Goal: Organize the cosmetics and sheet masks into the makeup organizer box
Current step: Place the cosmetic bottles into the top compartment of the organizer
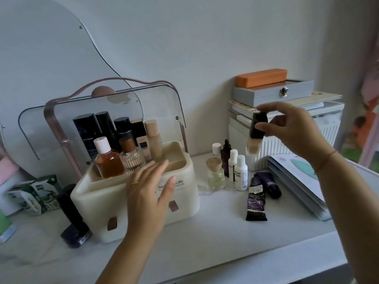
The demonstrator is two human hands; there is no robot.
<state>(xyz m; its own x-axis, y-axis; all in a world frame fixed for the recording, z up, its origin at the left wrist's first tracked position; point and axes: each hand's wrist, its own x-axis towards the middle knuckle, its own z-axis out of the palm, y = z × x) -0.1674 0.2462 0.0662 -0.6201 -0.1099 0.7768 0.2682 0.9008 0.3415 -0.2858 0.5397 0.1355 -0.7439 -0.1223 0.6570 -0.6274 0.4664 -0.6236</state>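
Cream plastic makeup organizer box [184, 199] sits on the white table [225, 242], lid raised, bottles packed in its left side. Her right hand [295, 130] pinches a black-capped foundation bottle [256, 134] in the air above the loose cosmetics [235, 171]; her left hand [149, 189] hovers spread-fingered at the box's front, gripping nothing.
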